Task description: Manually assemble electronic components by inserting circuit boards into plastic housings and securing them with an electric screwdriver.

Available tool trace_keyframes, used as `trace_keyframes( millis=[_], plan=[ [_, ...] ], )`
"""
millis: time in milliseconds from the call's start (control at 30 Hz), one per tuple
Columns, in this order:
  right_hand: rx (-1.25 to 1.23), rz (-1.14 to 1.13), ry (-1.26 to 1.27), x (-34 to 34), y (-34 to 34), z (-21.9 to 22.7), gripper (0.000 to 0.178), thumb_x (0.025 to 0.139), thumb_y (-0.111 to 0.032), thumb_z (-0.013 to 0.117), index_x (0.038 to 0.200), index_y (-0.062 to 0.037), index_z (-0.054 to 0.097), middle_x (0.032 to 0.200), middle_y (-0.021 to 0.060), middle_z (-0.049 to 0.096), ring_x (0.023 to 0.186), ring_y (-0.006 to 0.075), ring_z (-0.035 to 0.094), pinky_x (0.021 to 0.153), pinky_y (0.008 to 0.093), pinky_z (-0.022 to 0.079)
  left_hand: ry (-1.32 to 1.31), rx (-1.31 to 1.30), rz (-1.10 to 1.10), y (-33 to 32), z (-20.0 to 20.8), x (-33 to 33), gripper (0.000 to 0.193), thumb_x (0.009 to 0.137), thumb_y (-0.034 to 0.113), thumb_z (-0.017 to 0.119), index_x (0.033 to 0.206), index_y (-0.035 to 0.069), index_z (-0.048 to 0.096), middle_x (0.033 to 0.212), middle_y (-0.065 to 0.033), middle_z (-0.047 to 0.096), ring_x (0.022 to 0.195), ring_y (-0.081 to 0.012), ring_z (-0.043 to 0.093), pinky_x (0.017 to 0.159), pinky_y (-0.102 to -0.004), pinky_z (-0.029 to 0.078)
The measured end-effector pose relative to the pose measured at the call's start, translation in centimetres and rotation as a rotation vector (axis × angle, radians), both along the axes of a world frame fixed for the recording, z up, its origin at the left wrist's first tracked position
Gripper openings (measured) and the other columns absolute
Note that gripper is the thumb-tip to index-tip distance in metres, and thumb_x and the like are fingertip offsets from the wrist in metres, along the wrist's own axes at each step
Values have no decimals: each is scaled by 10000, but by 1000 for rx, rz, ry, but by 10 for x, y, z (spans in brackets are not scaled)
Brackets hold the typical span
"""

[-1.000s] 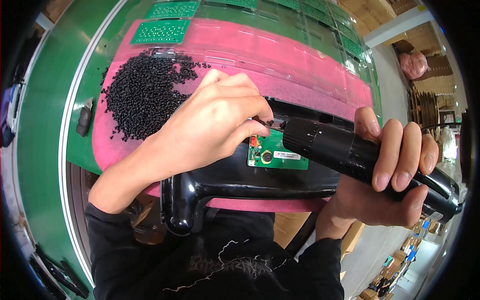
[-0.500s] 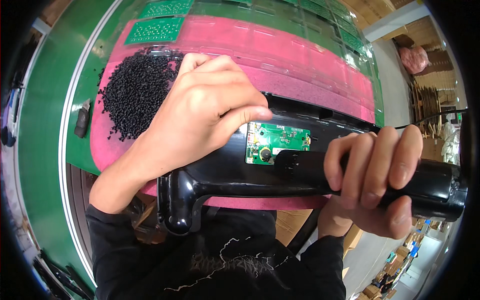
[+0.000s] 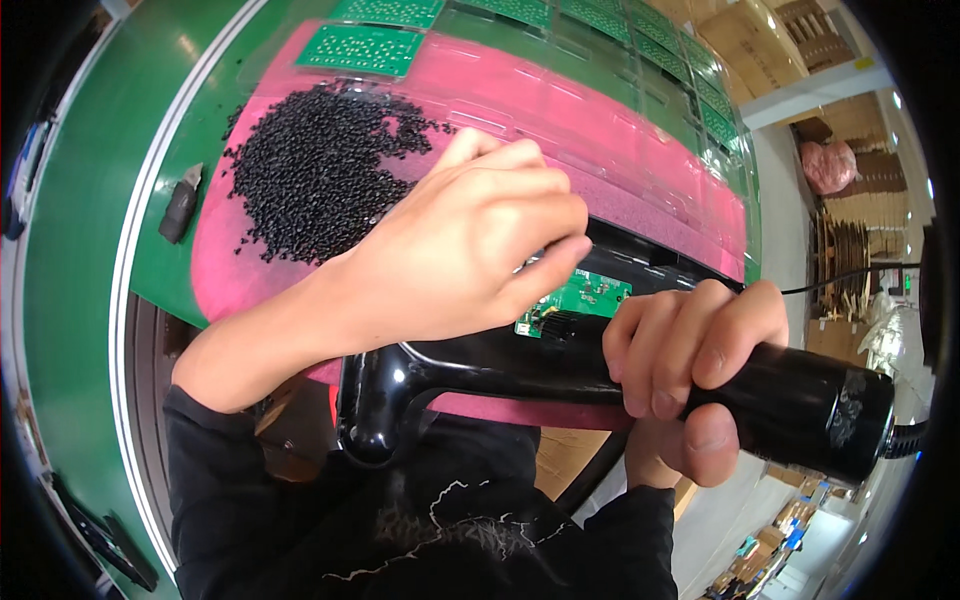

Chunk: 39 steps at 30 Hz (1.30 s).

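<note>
In my right hand (image 3: 690,350), fingers wrapped round it, is a black corded electric screwdriver (image 3: 815,405). Its tapered front end lies over a green circuit board (image 3: 598,292) set inside a long black plastic housing (image 3: 490,368). My left hand (image 3: 500,240) is closed, thumb against curled fingers, above the left part of the board. Anything in that pinch is hidden. The housing lies across the front of a pink mat (image 3: 232,265), its rounded handle-like end toward my body. Left of it spreads a heap of small black screws (image 3: 310,170).
Beyond the mat's middle, clear plastic trays (image 3: 560,75) hold several green boards (image 3: 360,50). A small dark wrapped lump (image 3: 180,208) lies on the green table (image 3: 85,200) at left. The screwdriver's cord (image 3: 908,440) runs off to the right. Cardboard boxes (image 3: 755,45) stand at the far right.
My left hand has moved right, from beside the board to over its left part. My right hand has shifted left, and the screwdriver's rear end has dropped lower. The view has shifted slightly.
</note>
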State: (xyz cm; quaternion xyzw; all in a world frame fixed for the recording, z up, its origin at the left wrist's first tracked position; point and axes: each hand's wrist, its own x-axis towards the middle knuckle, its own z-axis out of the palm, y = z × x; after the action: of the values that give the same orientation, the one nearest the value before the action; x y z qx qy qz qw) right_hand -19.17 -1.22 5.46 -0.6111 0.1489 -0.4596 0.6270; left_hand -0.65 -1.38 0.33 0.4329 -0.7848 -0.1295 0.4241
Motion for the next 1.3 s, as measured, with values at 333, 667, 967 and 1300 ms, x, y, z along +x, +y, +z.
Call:
trace_keyframes(
  millis=[333,667,967,1300],
  plan=[
    [25,-31,133,18,3,0,393,791,-269,775,891,-86,441,645,-2,476,503,115,453,509,281,395,-43,3,-59,2,-6,9,197,670,138,780,794,75,640,785,7,597,828,-186,558,751,-332,360],
    [-147,-108,-282,-7,-8,1,276,829,-262,655,913,-104,444,656,-24,467,464,88,436,492,258,360,-188,88,-196,-1,-7,10,147,718,134,755,806,85,649,790,4,621,825,-186,570,719,-321,371],
    [-169,-150,-512,-26,-10,2,263,794,-213,666,914,-94,465,656,-23,493,496,81,479,551,248,398,77,222,-280,-4,-5,3,143,725,143,785,789,54,693,776,-14,671,779,-189,598,724,-319,408],
    [-172,-187,-555,-28,-9,1,279,785,-227,684,911,-101,468,643,-20,520,456,87,485,496,243,420,-45,40,-257,-5,-1,-2,194,659,114,779,819,68,679,799,-5,657,765,-200,601,673,-338,413]
  ],
)
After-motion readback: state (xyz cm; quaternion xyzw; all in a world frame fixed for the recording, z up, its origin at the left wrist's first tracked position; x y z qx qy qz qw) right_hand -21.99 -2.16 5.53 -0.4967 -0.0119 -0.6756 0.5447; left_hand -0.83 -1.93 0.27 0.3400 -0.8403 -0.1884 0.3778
